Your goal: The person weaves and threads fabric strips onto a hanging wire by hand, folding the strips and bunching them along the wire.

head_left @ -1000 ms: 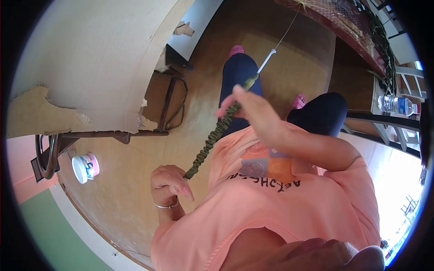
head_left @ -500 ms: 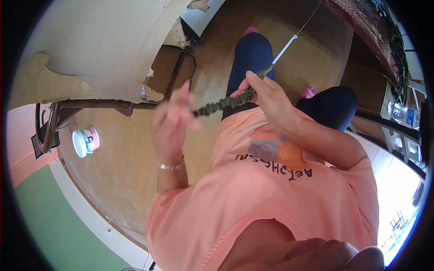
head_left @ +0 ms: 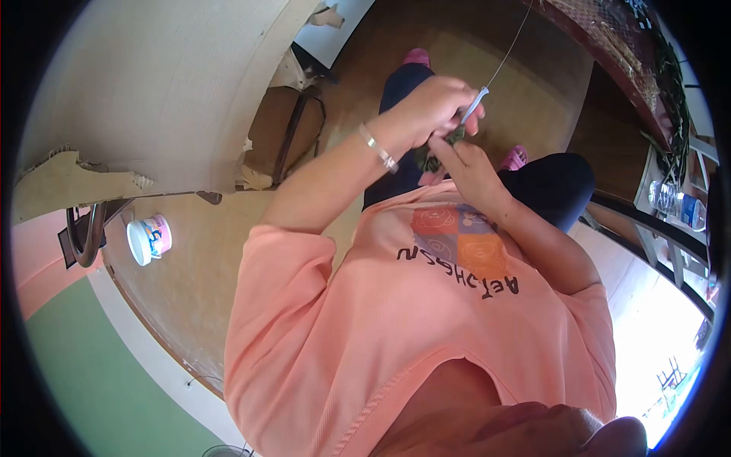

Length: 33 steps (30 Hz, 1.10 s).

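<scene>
The bunched green fabric (head_left: 428, 160) is in front of the person's lap, mostly hidden between the two hands. The fingers of the right hand (head_left: 462, 161) are clenched on it. The left hand (head_left: 448, 107), with a bracelet (head_left: 378, 148) at its wrist, curls its fingers beside the white strip (head_left: 474, 104); whether they grip it, I cannot tell. From the strip's far end a thin string (head_left: 512, 50) runs taut to the top edge of the view, near the dark red counter (head_left: 582, 42). Clear bottles (head_left: 676, 204) are at the right, and a white bucket (head_left: 149, 239) stands on the floor (head_left: 199, 263) at the left.
</scene>
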Tool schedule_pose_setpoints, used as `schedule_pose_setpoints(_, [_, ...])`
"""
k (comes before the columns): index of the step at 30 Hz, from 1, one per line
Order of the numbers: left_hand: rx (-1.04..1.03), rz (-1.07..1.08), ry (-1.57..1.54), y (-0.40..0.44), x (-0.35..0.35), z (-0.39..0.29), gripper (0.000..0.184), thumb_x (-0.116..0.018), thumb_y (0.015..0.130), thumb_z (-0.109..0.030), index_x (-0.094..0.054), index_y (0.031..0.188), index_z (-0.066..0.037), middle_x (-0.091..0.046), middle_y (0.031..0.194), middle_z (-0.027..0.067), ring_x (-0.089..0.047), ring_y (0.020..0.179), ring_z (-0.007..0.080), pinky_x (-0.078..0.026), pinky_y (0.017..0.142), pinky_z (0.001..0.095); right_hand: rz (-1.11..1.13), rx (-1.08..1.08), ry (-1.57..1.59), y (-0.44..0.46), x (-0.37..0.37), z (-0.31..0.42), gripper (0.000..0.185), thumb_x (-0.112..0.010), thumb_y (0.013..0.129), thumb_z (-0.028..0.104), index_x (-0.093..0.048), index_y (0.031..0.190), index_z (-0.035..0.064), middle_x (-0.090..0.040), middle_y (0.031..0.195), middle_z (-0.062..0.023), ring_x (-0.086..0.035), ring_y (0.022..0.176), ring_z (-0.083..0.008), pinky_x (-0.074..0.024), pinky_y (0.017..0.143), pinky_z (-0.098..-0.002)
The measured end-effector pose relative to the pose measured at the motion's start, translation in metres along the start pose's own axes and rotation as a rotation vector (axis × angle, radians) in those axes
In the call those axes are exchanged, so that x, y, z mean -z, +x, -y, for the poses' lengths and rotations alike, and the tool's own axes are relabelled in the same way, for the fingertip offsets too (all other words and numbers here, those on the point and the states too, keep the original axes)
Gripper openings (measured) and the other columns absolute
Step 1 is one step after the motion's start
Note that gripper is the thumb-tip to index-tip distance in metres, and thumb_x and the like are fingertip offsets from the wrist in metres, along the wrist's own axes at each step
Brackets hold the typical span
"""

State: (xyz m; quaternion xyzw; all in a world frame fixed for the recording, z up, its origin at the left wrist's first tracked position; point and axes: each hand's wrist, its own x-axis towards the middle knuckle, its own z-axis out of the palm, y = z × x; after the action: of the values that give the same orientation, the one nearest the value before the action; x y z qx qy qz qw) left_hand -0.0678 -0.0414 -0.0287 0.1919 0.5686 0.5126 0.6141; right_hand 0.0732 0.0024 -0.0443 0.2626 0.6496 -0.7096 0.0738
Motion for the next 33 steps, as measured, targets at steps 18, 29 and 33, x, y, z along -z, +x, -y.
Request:
schedule_pose_setpoints(18, [-0.558,-0.417,0.518,0.003,-0.020,0.026,0.005,-0.060,0.084,-0.008,-0.060,0.083,-0.003,-0.059,0.067,0.0024,-0.047,0.055,0.0092,-0.037,0.051,0.0208,-0.157,0.121,0.412,0.052,0.101,0.021,0.024,-0.051,0.092,0.024,-0.060,0.090,0.0015,-0.057,0.076,-0.0046,-0.050,0.068,-0.0093,-0.0424,0.068,-0.0191])
schedule_pose_setpoints(29, [-0.882,-0.349,0.990,0.016,-0.005,0.014,0.009,-0.061,0.079,-0.003,-0.062,0.088,-0.004,-0.060,0.073,0.0028,-0.051,0.056,0.0154,-0.039,0.053,0.0250,-0.160,0.053,0.258,0.046,0.111,0.030,0.024,-0.052,0.092,0.023,-0.060,0.084,0.0024,-0.055,0.070,-0.0038,-0.050,0.066,-0.0088,-0.0420,0.065,-0.0188])
schedule_pose_setpoints(33, [-0.943,-0.272,1.010,0.022,-0.006,0.012,0.009,-0.061,0.078,-0.002,-0.061,0.087,-0.004,-0.060,0.073,0.0032,-0.051,0.055,0.0167,-0.040,0.053,0.0264,-0.115,0.042,0.322,0.039,0.118,0.025,0.024,-0.052,0.092,0.023,-0.059,0.083,0.0023,-0.054,0.070,-0.0038,-0.049,0.065,-0.0090,-0.0418,0.065,-0.0188])
